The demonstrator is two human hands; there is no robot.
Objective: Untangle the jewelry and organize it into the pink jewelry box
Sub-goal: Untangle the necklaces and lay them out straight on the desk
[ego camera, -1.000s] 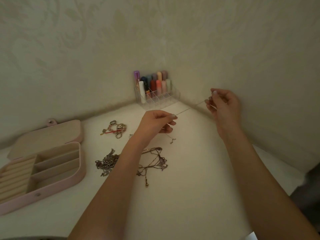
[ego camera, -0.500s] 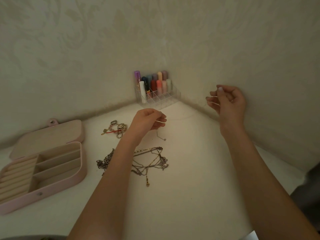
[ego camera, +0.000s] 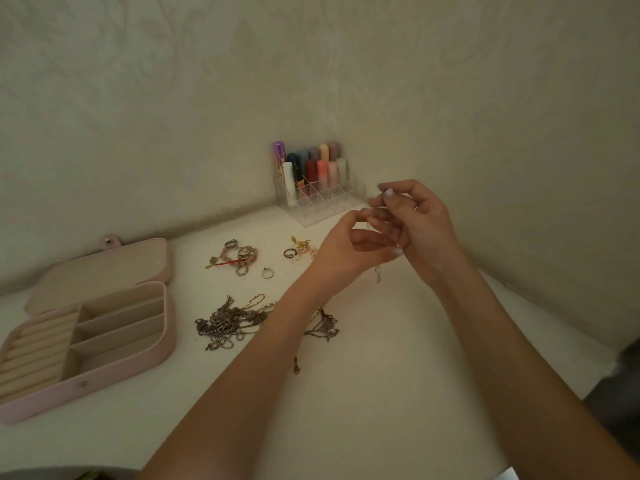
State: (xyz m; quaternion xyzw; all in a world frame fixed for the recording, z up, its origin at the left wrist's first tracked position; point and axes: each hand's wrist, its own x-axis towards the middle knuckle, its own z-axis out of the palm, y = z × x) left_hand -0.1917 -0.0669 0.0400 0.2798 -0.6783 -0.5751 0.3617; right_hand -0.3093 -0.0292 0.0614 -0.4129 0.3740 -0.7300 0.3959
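left hand: grip pinched on a thin chain, fingers curled
right hand: same deal, pinching that chain, right up against the left
chain: tail dangles just over the surface
tangle: lying under the left forearm
box: open, far left

Bare forearms, no sleeves; hands with pale polished nails (short ones)

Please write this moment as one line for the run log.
hands: left hand and right hand close together, pinching thin chain | box: pink jewelry box open | table: chain tangle, rings
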